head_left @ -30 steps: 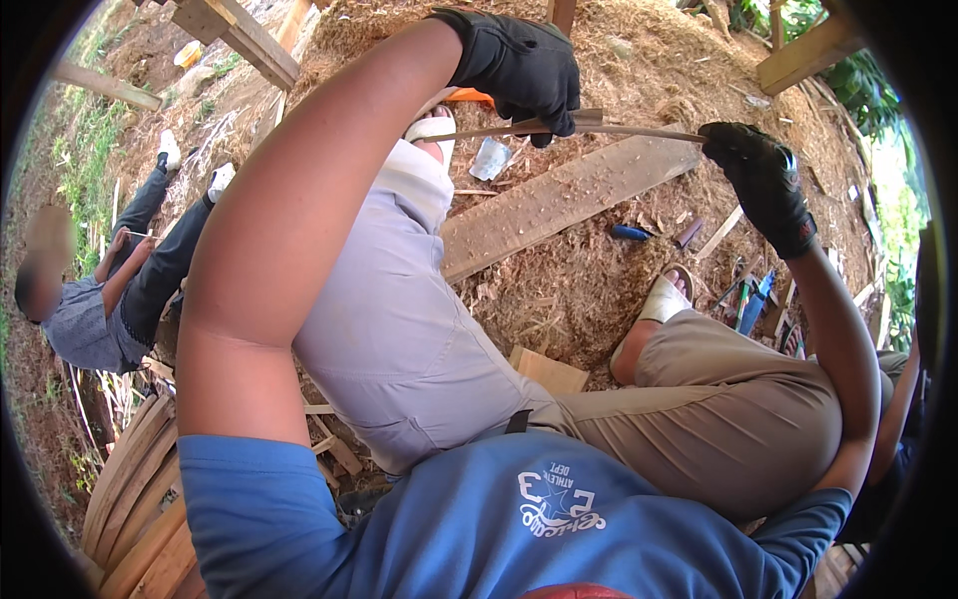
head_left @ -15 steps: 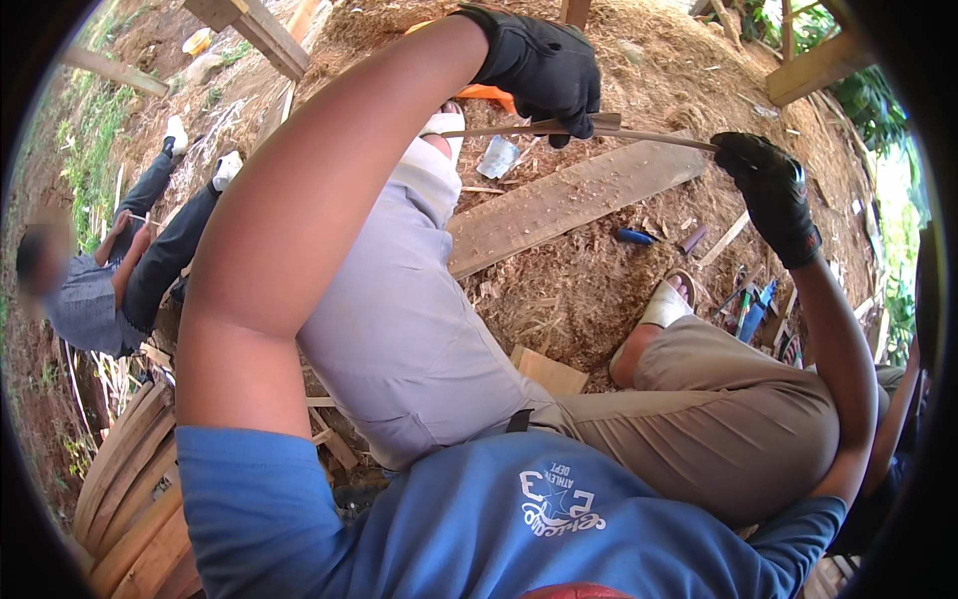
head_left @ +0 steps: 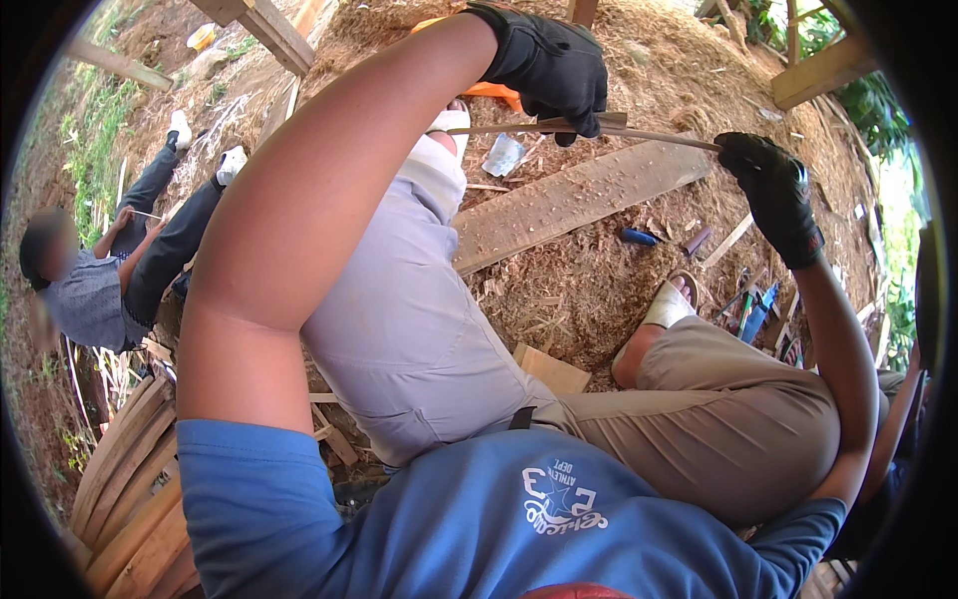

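Gripping thin stick (head_left: 599, 130), left hand (head_left: 549, 62), right hand (head_left: 773, 190)

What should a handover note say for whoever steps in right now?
Left hand, black glove, fingers closed around a thin wooden strip near its middle.
Right hand, black glove, grips the strip's far end.
Strip is held level in the air above a long plank on the shaving-covered ground.
Done: strip taken up in both hands.
Left: cannot tell from this view how far the strip is worked.

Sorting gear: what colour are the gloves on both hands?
Black, on left hand and right hand; head view.
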`<move>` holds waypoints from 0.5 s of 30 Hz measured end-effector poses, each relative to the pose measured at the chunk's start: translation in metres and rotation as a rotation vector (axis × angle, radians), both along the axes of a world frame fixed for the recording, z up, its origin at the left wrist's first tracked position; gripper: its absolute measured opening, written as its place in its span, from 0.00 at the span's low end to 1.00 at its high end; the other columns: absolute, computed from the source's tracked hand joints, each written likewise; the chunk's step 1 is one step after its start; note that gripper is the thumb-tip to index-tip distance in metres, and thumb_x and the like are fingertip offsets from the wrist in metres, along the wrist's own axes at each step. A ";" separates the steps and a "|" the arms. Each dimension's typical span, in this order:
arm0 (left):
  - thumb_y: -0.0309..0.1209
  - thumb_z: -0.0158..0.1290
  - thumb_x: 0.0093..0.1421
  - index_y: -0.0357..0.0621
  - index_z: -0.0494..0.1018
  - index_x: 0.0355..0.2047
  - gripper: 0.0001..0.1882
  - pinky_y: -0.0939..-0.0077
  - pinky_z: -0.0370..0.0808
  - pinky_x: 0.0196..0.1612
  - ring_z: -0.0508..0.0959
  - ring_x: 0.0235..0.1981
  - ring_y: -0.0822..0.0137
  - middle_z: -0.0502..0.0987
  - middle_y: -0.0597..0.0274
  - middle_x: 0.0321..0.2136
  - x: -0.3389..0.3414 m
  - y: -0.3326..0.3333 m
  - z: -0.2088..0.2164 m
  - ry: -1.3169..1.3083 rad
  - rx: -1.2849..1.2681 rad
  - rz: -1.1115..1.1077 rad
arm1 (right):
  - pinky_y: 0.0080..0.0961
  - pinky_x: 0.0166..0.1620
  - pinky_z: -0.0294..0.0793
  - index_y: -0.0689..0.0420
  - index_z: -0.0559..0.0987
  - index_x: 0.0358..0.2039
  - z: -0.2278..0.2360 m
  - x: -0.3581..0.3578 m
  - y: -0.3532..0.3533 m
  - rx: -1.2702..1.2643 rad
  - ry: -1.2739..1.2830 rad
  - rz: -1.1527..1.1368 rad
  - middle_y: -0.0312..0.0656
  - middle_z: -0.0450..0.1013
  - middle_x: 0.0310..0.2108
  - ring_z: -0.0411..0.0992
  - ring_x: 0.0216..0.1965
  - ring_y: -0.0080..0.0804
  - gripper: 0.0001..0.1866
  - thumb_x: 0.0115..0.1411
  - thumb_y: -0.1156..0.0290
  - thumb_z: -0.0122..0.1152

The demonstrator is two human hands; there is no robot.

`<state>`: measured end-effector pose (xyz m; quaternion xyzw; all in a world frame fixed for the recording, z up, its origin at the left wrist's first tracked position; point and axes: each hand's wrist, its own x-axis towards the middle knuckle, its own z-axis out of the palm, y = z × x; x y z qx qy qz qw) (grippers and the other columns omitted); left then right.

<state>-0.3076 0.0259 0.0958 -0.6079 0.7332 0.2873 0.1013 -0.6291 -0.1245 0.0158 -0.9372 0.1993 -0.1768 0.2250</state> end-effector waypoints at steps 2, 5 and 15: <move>0.45 0.60 0.69 0.44 0.88 0.35 0.17 0.63 0.76 0.35 0.82 0.28 0.65 0.84 0.60 0.26 0.004 0.002 -0.003 -0.006 0.023 0.033 | 0.29 0.56 0.84 0.61 0.84 0.55 0.005 0.006 0.002 -0.082 0.066 0.026 0.46 0.83 0.52 0.83 0.50 0.34 0.16 0.69 0.82 0.62; 0.45 0.60 0.69 0.45 0.88 0.36 0.17 0.63 0.76 0.36 0.82 0.30 0.65 0.85 0.60 0.27 0.002 0.001 -0.005 0.062 0.023 0.077 | 0.29 0.58 0.83 0.63 0.82 0.56 -0.008 -0.006 -0.015 0.041 -0.018 0.089 0.48 0.82 0.53 0.83 0.51 0.35 0.16 0.70 0.83 0.61; 0.44 0.60 0.68 0.43 0.87 0.41 0.17 0.61 0.77 0.44 0.83 0.35 0.62 0.86 0.59 0.32 0.001 0.006 0.000 -0.038 -0.011 0.039 | 0.33 0.49 0.84 0.58 0.85 0.53 -0.003 0.003 -0.005 -0.121 -0.058 0.077 0.46 0.84 0.45 0.84 0.45 0.38 0.14 0.68 0.74 0.68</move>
